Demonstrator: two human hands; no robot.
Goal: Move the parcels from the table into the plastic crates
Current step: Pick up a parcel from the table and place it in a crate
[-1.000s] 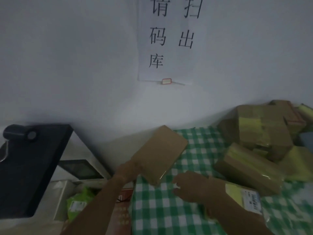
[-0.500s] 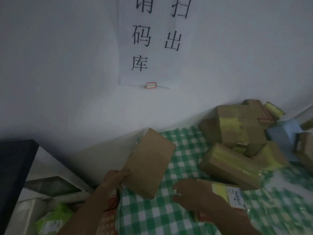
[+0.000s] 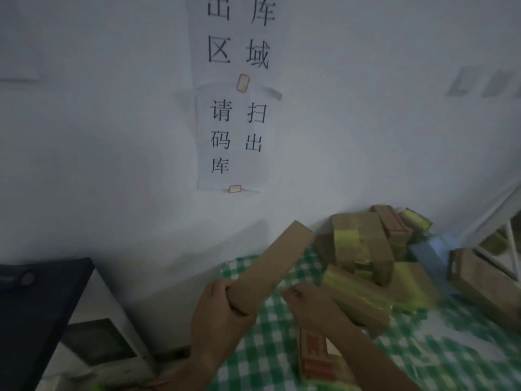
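Two hands in our view | left hand (image 3: 222, 309) grips the flat brown parcel (image 3: 270, 266) by its lower end, tilted up above the bench (image 3: 423, 354) (green check cloth) | right hand (image 3: 307, 300) beside it, fingers loose, holding nothing | more parcels (image 3: 363, 249) piled by the wall

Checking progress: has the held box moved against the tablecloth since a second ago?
Yes. The box, gripped by the left hand, has tipped up on edge, lifted off the tablecloth.
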